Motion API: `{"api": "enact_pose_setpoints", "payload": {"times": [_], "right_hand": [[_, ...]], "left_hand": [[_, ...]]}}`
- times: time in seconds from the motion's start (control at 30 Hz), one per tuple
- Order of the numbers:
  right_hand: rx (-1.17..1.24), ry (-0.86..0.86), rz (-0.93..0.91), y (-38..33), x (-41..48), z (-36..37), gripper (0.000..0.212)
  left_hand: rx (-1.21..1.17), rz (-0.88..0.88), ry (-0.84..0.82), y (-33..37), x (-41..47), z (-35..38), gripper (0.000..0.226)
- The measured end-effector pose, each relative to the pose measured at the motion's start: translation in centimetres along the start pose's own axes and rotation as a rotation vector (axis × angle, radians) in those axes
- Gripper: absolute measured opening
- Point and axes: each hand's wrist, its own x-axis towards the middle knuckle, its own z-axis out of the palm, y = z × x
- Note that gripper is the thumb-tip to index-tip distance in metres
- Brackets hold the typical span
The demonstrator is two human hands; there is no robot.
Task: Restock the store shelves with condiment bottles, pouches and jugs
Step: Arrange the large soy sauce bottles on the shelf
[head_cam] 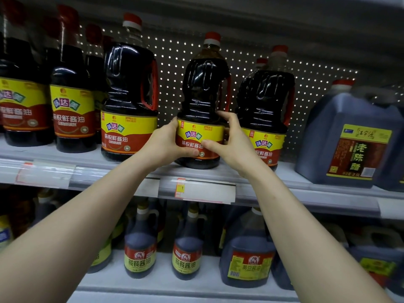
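A dark soy sauce jug [203,90] with a red cap, red handle and yellow-red label stands upright on the upper shelf [135,173], near its front edge. My left hand [166,143] grips the jug's lower left side, thumb across the label. On the jug's right side my right hand [231,141] holds it, with the thumb on the label front and fingers curled behind. A matching jug [129,101] stands to the left and another [266,110] to the right.
More soy sauce bottles [72,101] fill the shelf's left end. A large grey vinegar jug [349,138] stands at the right. Price tag strips [196,190] line the shelf edge. The lower shelf holds smaller soy bottles [188,248] and jugs [247,252].
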Motion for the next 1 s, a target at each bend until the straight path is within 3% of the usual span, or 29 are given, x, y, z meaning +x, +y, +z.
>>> {"api": "enact_pose_setpoints", "payload": {"times": [0.2,0.43,0.7,1.0], "right_hand": [[-0.038,0.004,-0.012,-0.1,-0.9,-0.1,0.078],[0.07,0.12,-0.101,0.9,-5.3,-1.9,0.056],[-0.033,0.146,-0.167,5.8,-13.5,-7.6,0.05],[-0.111,0.015,0.061,15.7,-30.7,-12.8,0.049]], "left_hand": [[0.001,-0.02,0.047,0.8,-1.6,0.6,0.067],[0.004,0.164,0.41,4.4,-5.8,3.2,0.064],[-0.219,0.187,0.254,8.9,-11.4,11.3,0.049],[-0.276,0.031,0.008,10.7,-23.1,25.6,0.049]]}}
